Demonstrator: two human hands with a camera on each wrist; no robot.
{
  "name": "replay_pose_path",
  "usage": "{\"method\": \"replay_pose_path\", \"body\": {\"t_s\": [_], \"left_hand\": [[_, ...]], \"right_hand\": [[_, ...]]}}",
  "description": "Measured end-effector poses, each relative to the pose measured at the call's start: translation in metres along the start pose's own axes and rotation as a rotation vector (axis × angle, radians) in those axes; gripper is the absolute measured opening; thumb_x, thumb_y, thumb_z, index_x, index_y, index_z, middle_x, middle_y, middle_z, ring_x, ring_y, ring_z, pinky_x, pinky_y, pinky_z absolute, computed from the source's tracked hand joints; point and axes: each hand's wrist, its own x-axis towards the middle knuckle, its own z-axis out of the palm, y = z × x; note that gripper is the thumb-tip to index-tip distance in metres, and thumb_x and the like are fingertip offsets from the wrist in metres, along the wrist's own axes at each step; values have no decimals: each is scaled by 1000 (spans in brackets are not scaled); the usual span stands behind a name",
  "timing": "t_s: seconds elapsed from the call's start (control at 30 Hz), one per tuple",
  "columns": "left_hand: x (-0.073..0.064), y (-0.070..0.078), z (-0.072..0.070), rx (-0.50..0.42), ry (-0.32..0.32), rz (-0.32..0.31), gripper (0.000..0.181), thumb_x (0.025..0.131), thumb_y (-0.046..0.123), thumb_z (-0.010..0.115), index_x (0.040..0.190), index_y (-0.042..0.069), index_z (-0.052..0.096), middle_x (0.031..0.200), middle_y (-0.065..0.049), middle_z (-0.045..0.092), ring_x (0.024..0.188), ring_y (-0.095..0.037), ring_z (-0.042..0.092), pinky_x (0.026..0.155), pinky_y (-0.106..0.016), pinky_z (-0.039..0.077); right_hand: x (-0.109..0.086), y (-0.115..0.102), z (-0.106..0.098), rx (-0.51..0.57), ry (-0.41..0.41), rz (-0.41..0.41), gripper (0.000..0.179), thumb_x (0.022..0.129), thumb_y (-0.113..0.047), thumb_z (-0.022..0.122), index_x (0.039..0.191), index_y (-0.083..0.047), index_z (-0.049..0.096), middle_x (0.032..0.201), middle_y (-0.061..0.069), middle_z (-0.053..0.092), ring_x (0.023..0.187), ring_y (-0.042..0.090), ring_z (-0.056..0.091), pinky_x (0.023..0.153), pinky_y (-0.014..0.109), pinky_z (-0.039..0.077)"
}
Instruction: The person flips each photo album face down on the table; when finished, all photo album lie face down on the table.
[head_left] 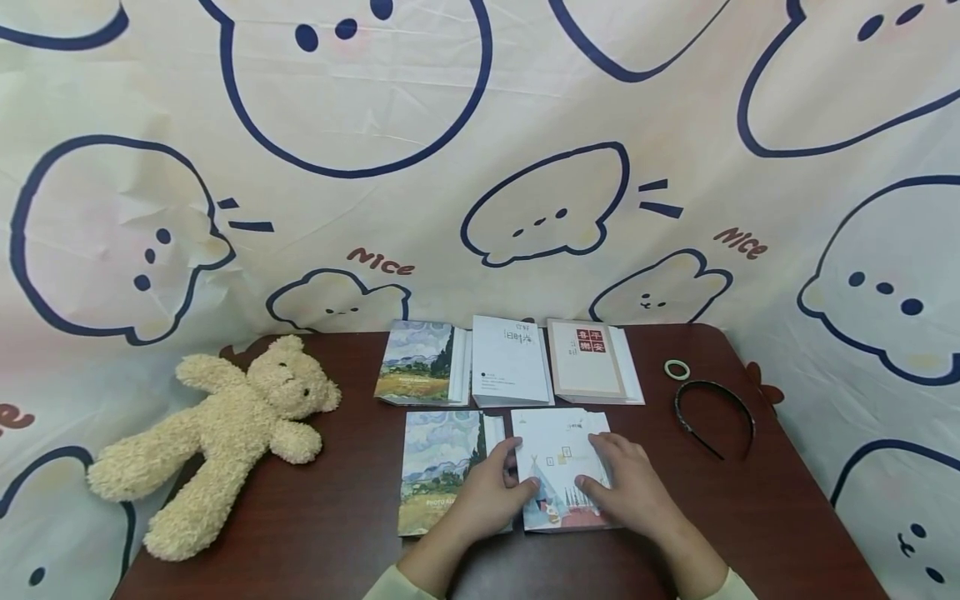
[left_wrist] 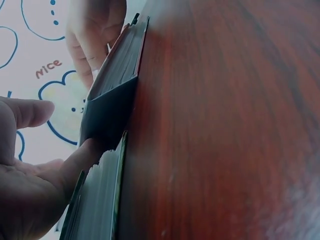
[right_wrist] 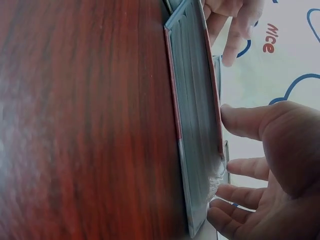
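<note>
A photo album with a tent drawing on its white cover point(head_left: 553, 450) lies near the front middle of the table, between both hands. My left hand point(head_left: 491, 492) is at its left side, fingers touching the spine, which the left wrist view shows as a dark band point(left_wrist: 112, 107); the thumb stands apart there. My right hand point(head_left: 633, 483) rests at the right side, its thumb on the cover and its fingers loosely extended along the edge. The page edges point(right_wrist: 195, 100) face the right wrist camera. Beside it, partly under the left hand, lies a landscape-painting album point(head_left: 438, 467).
Behind stand in a row another landscape album point(head_left: 415, 362), a white album point(head_left: 510, 358) and a beige album with red characters point(head_left: 588, 362). A teddy bear point(head_left: 247, 417) lies at left. At right are a tape roll point(head_left: 677, 363) and a headband point(head_left: 701, 385).
</note>
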Motion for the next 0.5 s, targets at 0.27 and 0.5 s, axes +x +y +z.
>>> {"method": "replay_pose_path", "body": {"t_s": [0.27,0.5], "left_hand": [[0,0,1,-59,3,-5,72,92,25,77,152,3,45,133,-20,65,104,-28,73,89,-49,59],[-3,-3,0,-154,10,-35,70,95,26,75,155,8,43,137,-26,60,110,-34,69,92,-52,57]], "right_hand": [[1,0,1,-14,-19,10,69,89,-33,79,146,0,57,148,27,51,139,48,43,110,64,40],[1,-3,0,-5,-47,28,69,90,-31,78,147,0,55,149,27,50,140,48,42,110,65,39]]}}
